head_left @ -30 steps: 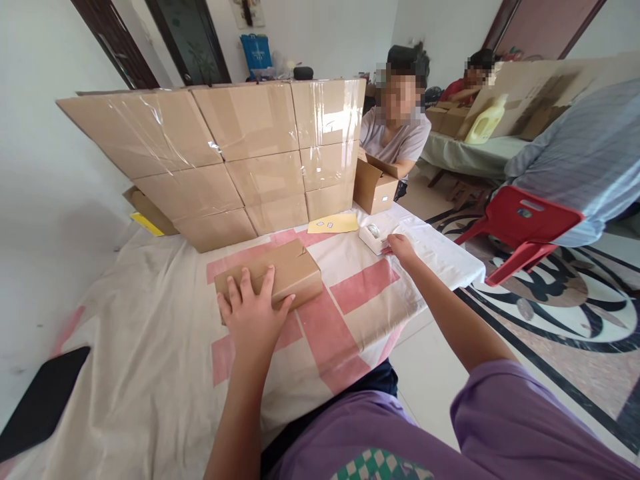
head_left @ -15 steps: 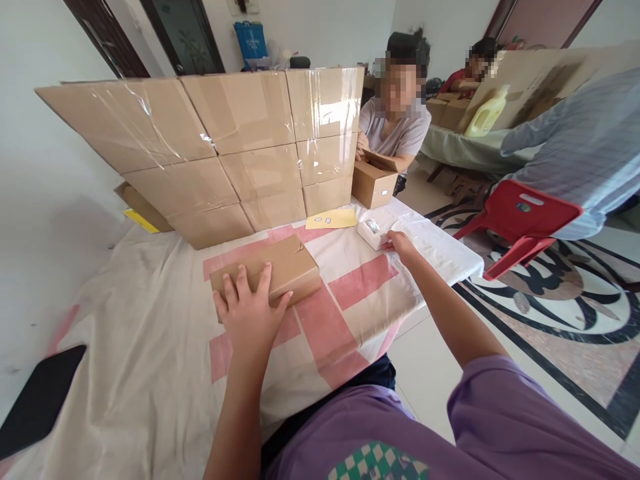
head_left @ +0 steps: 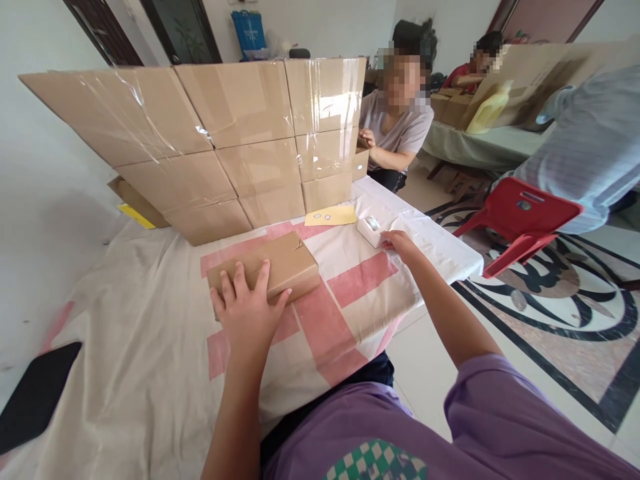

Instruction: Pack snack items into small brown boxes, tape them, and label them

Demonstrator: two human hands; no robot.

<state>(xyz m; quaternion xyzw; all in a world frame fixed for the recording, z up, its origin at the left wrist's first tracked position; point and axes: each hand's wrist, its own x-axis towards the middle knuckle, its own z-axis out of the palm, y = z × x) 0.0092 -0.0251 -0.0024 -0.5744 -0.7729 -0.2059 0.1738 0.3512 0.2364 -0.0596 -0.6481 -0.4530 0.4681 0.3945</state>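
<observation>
My left hand (head_left: pixel 247 310) lies flat, fingers spread, on the near end of a closed brown cardboard box (head_left: pixel 280 263) that rests on the cloth-covered table (head_left: pixel 150 347). My right hand (head_left: pixel 400 243) reaches out to the right, its fingers curled at the edge of a small white tape dispenser (head_left: pixel 373 230); whether it grips the dispenser is hidden. A yellow sheet (head_left: pixel 331 216) with small labels lies just behind the dispenser.
A wall of stacked, taped cardboard boxes (head_left: pixel 240 140) stands across the back of the table. A person in a grey shirt (head_left: pixel 397 127) sits behind its right end. A black flat object (head_left: pixel 35 393) lies at the near left. A red plastic chair (head_left: pixel 523 217) stands at the right.
The open box beside the seated person has gone from view behind the stack. My right hand has closed in slightly on the dispenser. The left hand stays on the box.
</observation>
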